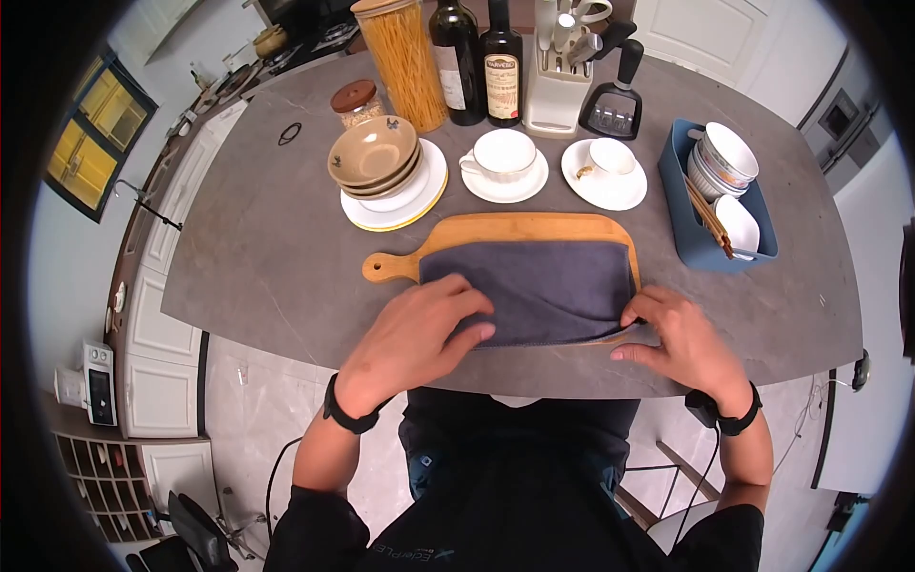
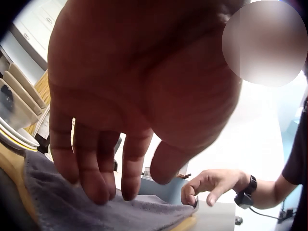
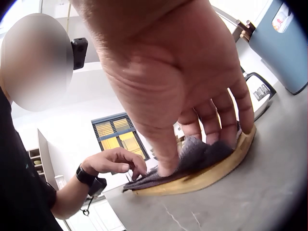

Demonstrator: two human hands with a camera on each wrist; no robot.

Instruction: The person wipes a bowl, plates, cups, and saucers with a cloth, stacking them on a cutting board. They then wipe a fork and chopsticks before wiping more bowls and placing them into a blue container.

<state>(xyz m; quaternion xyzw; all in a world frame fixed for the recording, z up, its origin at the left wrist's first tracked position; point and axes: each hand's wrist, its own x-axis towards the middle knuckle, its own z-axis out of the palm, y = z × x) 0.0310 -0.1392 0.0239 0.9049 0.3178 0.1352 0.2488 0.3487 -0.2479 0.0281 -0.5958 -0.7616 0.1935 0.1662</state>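
Note:
A dark grey-purple cloth (image 1: 534, 286) lies spread over a wooden cutting board (image 1: 524, 227), with a fold running toward its right front corner. My left hand (image 1: 419, 329) hovers over the cloth's left front part, fingers loosely bent and thumb apart; in the left wrist view its fingertips (image 2: 98, 195) hang right at the cloth. At the right front corner, my right hand (image 1: 672, 334) touches the cloth with its fingertips, the thumb standing apart from them. From the right wrist, the cloth (image 3: 197, 156) looks bunched up between thumb and fingers near the board's edge (image 3: 211, 179).
Behind the board stand stacked bowls (image 1: 372, 153) on plates (image 1: 429, 191) and two cups (image 1: 503, 154) (image 1: 610, 157) on saucers. A blue bin (image 1: 686, 214) with bowls and chopsticks is at right. Farther back are a pasta jar (image 1: 400, 67), bottles (image 1: 502, 76) and a knife block (image 1: 555, 100).

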